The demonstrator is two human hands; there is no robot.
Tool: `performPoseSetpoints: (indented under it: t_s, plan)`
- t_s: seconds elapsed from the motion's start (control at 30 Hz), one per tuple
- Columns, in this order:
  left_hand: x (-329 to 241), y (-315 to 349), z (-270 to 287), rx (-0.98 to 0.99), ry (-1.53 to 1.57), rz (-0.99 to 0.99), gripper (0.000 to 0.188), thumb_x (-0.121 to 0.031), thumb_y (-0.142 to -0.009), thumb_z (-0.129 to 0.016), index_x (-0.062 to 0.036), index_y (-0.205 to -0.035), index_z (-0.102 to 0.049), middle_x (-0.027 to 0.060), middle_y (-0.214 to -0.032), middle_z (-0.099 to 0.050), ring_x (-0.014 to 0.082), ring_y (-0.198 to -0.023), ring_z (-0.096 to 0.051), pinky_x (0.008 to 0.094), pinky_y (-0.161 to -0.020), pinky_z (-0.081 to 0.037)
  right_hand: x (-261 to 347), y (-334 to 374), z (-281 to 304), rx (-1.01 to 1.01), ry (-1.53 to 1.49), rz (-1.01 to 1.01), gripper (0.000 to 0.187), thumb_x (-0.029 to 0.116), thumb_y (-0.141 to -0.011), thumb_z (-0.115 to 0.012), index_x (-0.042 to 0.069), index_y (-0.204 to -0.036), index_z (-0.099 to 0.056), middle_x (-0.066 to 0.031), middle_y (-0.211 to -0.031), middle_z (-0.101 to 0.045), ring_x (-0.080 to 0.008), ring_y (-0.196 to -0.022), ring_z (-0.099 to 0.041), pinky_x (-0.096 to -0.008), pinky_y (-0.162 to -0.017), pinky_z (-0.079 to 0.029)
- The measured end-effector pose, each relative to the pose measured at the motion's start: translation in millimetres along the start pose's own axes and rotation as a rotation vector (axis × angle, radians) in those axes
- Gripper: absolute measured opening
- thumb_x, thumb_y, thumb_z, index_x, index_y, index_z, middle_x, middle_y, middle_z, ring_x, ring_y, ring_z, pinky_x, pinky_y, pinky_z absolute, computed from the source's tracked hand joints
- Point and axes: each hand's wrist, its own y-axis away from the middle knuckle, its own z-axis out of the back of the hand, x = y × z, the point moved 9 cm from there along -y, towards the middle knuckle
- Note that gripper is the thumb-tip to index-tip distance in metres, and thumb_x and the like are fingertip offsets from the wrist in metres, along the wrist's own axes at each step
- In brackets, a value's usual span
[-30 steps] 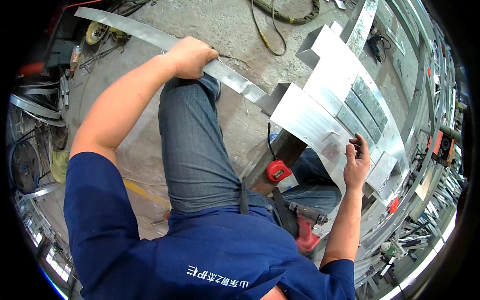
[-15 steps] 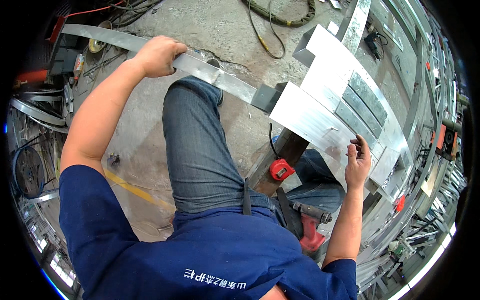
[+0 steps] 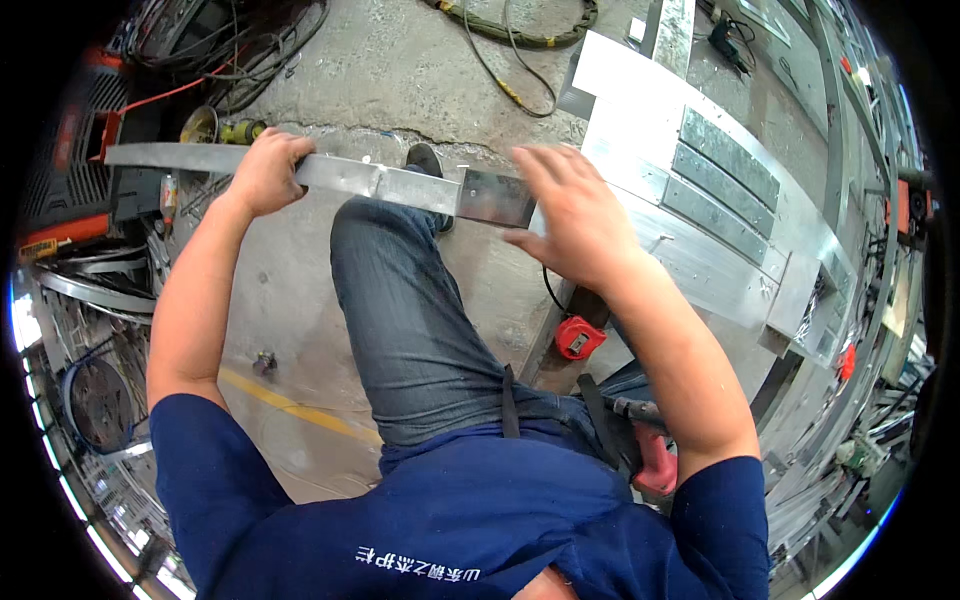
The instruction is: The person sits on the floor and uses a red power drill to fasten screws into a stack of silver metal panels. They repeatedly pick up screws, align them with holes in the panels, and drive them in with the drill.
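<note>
My left hand (image 3: 268,172) is closed around a long silver metal bar (image 3: 400,187), which lies across above my raised knee. A darker square metal sleeve (image 3: 494,197) sits at the bar's right end. My right hand (image 3: 580,220) is over the sleeve's right end and the near edge of a bright metal sheet (image 3: 640,110), fingers stretched and thumb apart; whether it touches either is hard to tell. Several grey metal strips (image 3: 727,185) lie side by side on the sheet. A red tape measure (image 3: 578,338) sits below my right wrist.
A red power tool (image 3: 655,458) is beside my right hip, partly behind my forearm. Another dark power tool (image 3: 728,45) lies on the floor at the far right. A hose (image 3: 520,35) curls on the concrete at the top. Orange-and-black equipment (image 3: 75,150) stands at the left.
My right hand has moved left and away from me, from the sheet's near side to the sleeve. My left hand still grips the bar, now slightly lower and further left in view.
</note>
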Motion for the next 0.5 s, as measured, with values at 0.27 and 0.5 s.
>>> performPoseSetpoints:
  t_s: [0.27,0.5]
  plan:
    - [8,11,7,0.044,0.019,0.116,0.033,-0.008,-0.059,-0.077,-0.0056,-0.090,-0.063,0.0144,-0.090,-0.068,0.0375,-0.092,-0.065,0.0455,-0.079,-0.052,-3,-40,-78,0.412,0.137,-0.114,0.044,0.021,-0.073,-0.080,0.000,-0.109,-0.063,-0.0159,-0.097,-0.073,-0.0334,-0.089,-0.073,-0.0422,-0.082,-0.058]
    - [5,12,7,0.084,0.013,0.129,0.033,-0.008,-0.060,-0.076,-0.0053,-0.090,-0.063,0.0160,-0.090,-0.067,0.0388,-0.092,-0.065,0.0460,-0.078,-0.052,0,-39,-84,0.365,0.102,-0.153,0.033,0.014,-0.075,-0.077,0.000,-0.102,-0.065,-0.0162,-0.096,-0.074,-0.0320,-0.085,-0.074,-0.0401,-0.073,-0.060]
